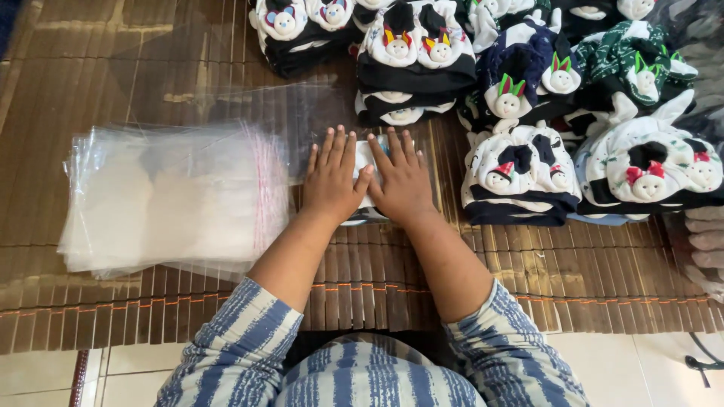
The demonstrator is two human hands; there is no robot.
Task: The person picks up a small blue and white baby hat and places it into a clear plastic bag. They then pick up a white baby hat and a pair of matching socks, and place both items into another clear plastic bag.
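Note:
My left hand (pixel 332 179) and my right hand (pixel 402 179) lie flat, side by side with fingers spread, pressing down on a small folded white and dark item (pixel 364 160) inside a clear plastic bag (pixel 302 120) on a brown bamboo mat (pixel 528 264). Most of the item is hidden under my palms. The bag's open end stretches away from me toward the piles of folded items.
A thick stack of clear zip bags (pixel 173 200) lies to the left. Piles of folded dark and white items decorated with small animal faces (pixel 520 173) fill the far and right side. White floor tiles (pixel 664 369) show near me.

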